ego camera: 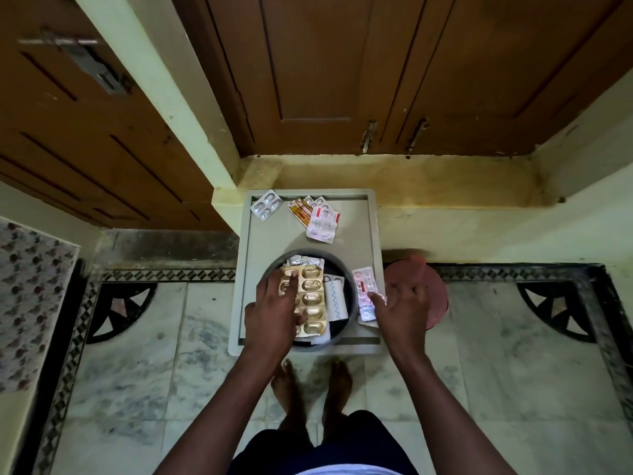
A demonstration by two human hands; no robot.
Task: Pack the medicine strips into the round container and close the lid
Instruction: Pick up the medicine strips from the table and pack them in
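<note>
The round dark container (348,282) stands at the near end of a grey stool top (281,234). Inside it lie a gold strip (310,299), a white strip (334,299) and a silver strip (305,260). My left hand (274,310) presses down on the gold strip with its fingers spread. My right hand (404,306) touches a pink strip (365,292) that lies beside the container on its right. At the stool's far end lie a silver strip (266,204), an orange strip (300,210) and a white-and-red strip (322,223). The pink lid (436,296) rests on the floor right of the stool.
Brown cupboard doors (325,73) and a yellow ledge (445,186) rise behind the stool. My bare feet (311,385) stand on the marble floor just below it. A patterned cloth (30,296) is at the left edge.
</note>
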